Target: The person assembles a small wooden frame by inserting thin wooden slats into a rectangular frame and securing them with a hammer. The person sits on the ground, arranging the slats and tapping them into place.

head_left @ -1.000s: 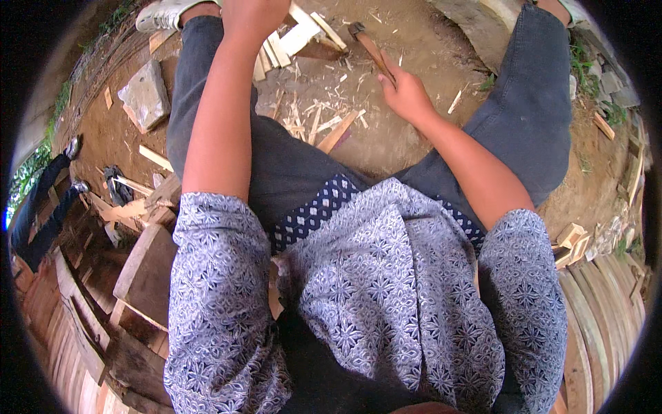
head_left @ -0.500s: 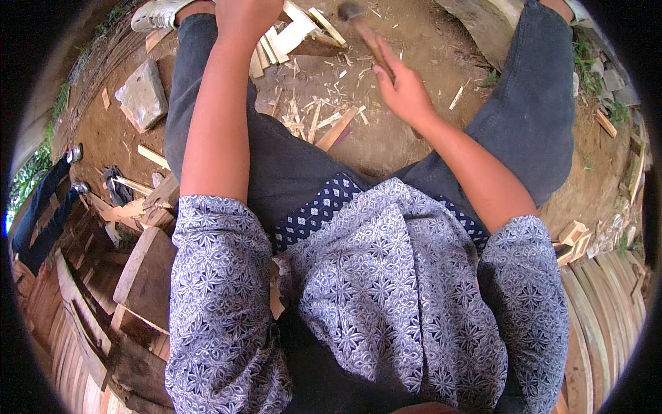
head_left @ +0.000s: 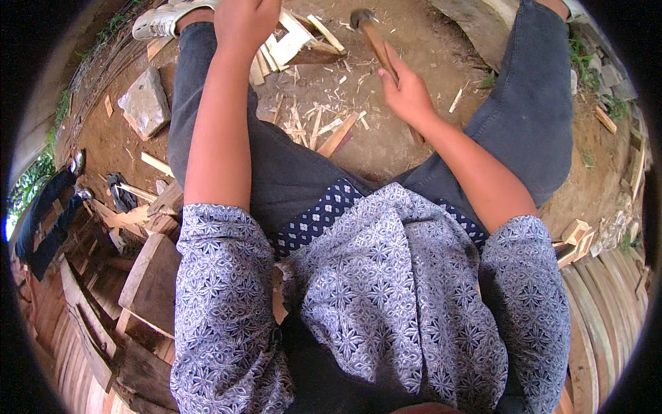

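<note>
My right hand (head_left: 408, 93) is closed around the wooden handle of a hammer (head_left: 378, 41). Its dark head points away from me, over the dirt between my spread legs. At the top edge, by my left shin, is my left hand (head_left: 248, 24). Its fingers look curled, but the picture cuts them off and what they hold is hidden. Just right of that hand, split pale wood pieces (head_left: 289, 47) lie in a loose heap. Thin wood splinters (head_left: 314, 123) are scattered nearer to me, with one longer flat sliver (head_left: 338, 135) among them.
A rough stone block (head_left: 146, 103) sits left of my left leg. Weathered boards (head_left: 148, 279) are piled at lower left, near another person's legs (head_left: 45, 214). Slatted wood (head_left: 600, 324) lies at lower right, close to a small wooden piece (head_left: 576, 241). A large grey slab (head_left: 476, 31) is at top right.
The hammer and my right hand have shifted slightly right and toward me. My left hand stays in nearly the same place at the top edge.
</note>
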A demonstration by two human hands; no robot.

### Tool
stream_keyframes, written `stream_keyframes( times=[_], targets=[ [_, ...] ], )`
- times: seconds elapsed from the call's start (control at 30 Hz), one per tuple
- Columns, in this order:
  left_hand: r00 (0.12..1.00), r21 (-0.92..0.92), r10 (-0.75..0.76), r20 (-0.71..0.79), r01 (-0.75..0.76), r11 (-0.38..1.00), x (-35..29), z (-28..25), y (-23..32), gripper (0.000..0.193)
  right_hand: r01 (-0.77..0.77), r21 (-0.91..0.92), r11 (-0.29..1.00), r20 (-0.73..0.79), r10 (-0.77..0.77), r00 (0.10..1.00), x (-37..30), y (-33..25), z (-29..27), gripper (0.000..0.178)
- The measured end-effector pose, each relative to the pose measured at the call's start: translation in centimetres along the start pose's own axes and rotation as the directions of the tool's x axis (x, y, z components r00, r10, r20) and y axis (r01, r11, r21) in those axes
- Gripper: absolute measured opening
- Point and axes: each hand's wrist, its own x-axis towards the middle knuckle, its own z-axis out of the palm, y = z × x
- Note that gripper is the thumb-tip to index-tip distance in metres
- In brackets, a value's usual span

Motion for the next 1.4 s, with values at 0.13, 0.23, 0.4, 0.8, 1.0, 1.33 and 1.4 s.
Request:
stream_keyframes(
  times=[0.13,0.23,0.4,0.8,1.0,1.33,1.4],
  targets=[
    [0.997,-0.078,0.062,-0.04,-0.065,0.995,0.4,0.2,0.4,0.013,0.159,-0.003,0.987,-0.043,-0.159,0.986,0.3,2.3,0.9,0.055],
    [0.998,-0.025,0.056,-0.029,-0.057,0.998,0.8,0.1,0.1,0.013,0.113,-0.008,0.994,-0.046,-0.114,0.992,0.7,2.3,0.9,0.055],
    [0.997,-0.043,0.071,-0.037,-0.072,0.996,0.3,0.5,0.1,0.012,0.187,0.02,0.982,-0.056,-0.185,0.981,0.6,1.8,0.5,0.056],
    [0.531,-0.344,-0.699,0.478,0.846,0.408,-6.6,-4.1,-5.6,0.041,0.081,0.326,0.942,-0.093,-0.053,0.994,2.6,0.6,-2.3,0.059],
    [0.589,-0.677,-0.652,0.478,0.72,0.154,-7.8,2.0,-3.3,0.05,0.065,0.566,0.822,-0.128,0.01,0.992,2.6,-0.5,-5.1,0.061],
    [0.979,0.331,-0.171,0.107,0.127,0.935,-8.6,13.4,-3.7,0.077,-0.066,0.525,0.849,-0.086,0.13,0.988,1.6,-0.8,-5.2,0.062],
    [0.989,0.449,0.004,0.146,-0.07,0.891,-5.8,14.5,-3.9,0.083,-0.086,0.503,0.86,-0.078,0.144,0.986,1.4,-1.0,-4.9,0.06]
  ],
)
